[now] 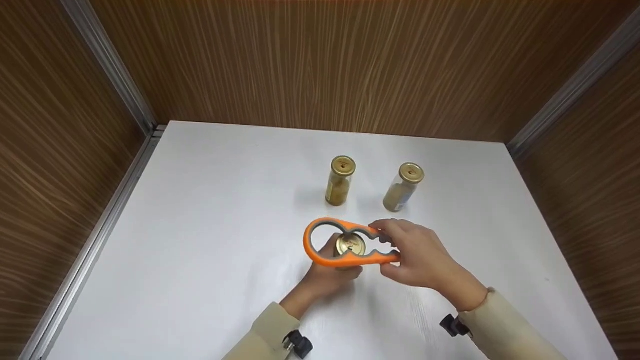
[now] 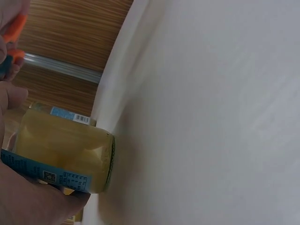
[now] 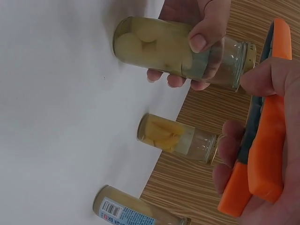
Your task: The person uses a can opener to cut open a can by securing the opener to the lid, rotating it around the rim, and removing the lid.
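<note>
My left hand (image 1: 330,277) grips a glass jar (image 3: 157,47) of pale fruit pieces in liquid, fingers and thumb wrapped round its side. The jar stands upright, its gold lid (image 1: 351,244) facing up. In my right hand (image 1: 422,255) is an orange jar opener (image 1: 370,259) with grey scalloped inner edges, pinched by its two handle ends between thumb and fingers. Seen from the head, the opener overlaps the lid, which shows through its middle opening; the large loop lies to the left. The right wrist view has the opener (image 3: 267,150) right at the lid end.
Two more gold-lidded glass jars stand farther back on the white table (image 1: 225,200): one with yellow fruit pieces (image 1: 339,187), and one with a blue and white label (image 1: 399,195) to its right. Wood-grain panels (image 1: 320,65) enclose the back and sides.
</note>
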Demonstrator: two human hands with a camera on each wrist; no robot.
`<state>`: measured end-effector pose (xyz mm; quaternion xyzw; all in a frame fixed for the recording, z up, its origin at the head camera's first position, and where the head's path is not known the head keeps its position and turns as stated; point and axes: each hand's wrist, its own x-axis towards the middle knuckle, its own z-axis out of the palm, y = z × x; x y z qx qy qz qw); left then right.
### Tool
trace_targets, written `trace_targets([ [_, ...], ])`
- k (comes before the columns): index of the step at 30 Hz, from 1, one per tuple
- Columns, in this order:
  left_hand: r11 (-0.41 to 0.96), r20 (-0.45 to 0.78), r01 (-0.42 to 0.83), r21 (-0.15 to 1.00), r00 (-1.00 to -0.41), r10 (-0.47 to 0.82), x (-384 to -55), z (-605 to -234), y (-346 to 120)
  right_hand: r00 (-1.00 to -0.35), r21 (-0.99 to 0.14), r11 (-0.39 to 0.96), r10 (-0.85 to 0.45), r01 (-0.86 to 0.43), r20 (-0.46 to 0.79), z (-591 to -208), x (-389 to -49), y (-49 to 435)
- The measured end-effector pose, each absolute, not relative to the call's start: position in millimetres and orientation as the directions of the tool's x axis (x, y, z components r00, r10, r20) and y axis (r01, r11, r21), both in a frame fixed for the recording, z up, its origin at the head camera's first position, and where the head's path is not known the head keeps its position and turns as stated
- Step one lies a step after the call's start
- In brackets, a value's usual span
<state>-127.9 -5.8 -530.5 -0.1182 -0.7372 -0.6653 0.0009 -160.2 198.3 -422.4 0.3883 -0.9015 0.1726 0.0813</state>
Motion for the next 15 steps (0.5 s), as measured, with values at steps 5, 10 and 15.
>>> trace_targets([
  [5, 0.137, 0.059, 0.082, 0.987, -0.985, 0.161, -124, -531, -9, -0.679, -0.237, 0.636, -0.689, -0.734, 0.255, -423, -163, 194],
  [10, 0.1, 0.078, 0.098, 0.99, -0.979, 0.188, -125, -531, -9, -0.675, -0.217, 0.639, -0.698, -0.738, 0.239, -424, -165, 190],
  [15, 0.076, 0.072, 0.091, 0.993, -0.974, 0.216, -127, -530, -8, -0.664, -0.194, 0.635, -0.715, -0.747, 0.219, -424, -165, 185],
])
